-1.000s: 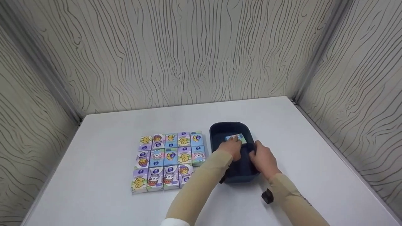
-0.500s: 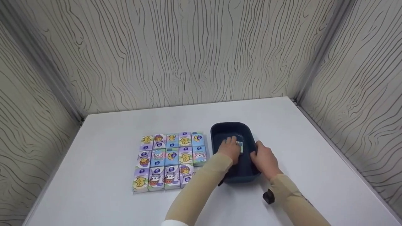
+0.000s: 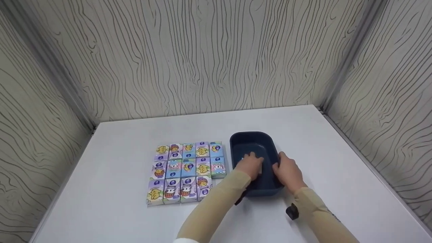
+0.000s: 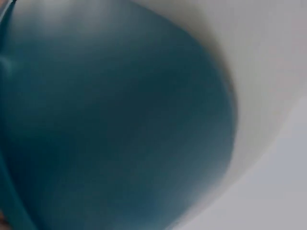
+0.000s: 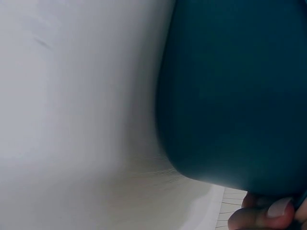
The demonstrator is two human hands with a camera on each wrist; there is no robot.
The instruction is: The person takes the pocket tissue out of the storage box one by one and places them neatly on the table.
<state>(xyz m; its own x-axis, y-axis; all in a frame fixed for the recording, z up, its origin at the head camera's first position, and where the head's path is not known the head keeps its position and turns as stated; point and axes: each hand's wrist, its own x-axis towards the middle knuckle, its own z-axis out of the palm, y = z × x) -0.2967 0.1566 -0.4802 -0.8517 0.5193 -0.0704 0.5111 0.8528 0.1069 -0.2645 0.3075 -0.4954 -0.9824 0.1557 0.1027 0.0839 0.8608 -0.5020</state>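
Note:
My left hand [image 3: 249, 165] reaches down inside a dark blue plastic bin [image 3: 250, 135] and holds a small tissue pack [image 3: 260, 169]. Most of that pack is hidden under the fingers; a pale edge shows on the right. With my right hand [image 3: 289, 172] I grip the bin's right rim, thumb on the inner side. Fingertips [image 5: 280, 208] show at the bin's edge in the right wrist view. The left wrist view is filled by the blue outer wall [image 4: 124, 110] of the bin.
Left of the bin, cartoon-printed tissue packs [image 3: 188, 167] lie flat in three tight rows on the white table [image 3: 118, 162]. My left forearm crosses the front right corner of this block. Wood-grain panels [image 3: 202, 57] stand behind and at both sides.
Inside the bin, the pack has turned and moved toward the near end along with my left hand. My right hand keeps its grip on the rim. The whole view has shifted slightly.

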